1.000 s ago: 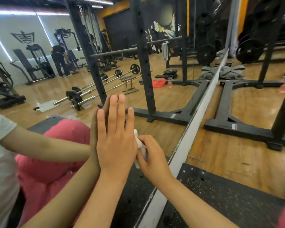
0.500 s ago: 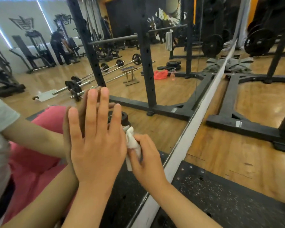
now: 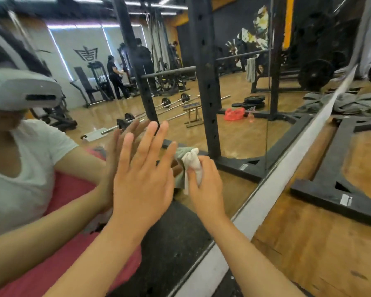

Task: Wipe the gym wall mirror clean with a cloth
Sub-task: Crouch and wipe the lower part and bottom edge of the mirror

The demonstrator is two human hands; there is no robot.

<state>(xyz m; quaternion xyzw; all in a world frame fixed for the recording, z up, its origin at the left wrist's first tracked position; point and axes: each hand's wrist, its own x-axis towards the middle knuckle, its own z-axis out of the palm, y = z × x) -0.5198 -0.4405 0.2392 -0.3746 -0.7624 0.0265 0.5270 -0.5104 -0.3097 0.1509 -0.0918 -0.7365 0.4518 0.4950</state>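
1. We see the white cloth [image 3: 192, 165] bunched up against the mirror [image 3: 234, 129], low down near its bottom edge.
2. The right hand [image 3: 207, 185] grips it, fingers curled round the wad.
3. Just beside it, the left hand [image 3: 142, 183] lies against the glass, its fingers [image 3: 147, 142] straight and slightly spread.

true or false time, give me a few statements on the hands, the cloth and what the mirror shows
1. The right hand grips a white cloth at the mirror. True.
2. The left hand is curled into a fist. False: its fingers are straight and spread.
3. Barbells lie on the floor in the reflection. True.
4. The red bag is in the left hand. False: it lies on the floor in the reflection.
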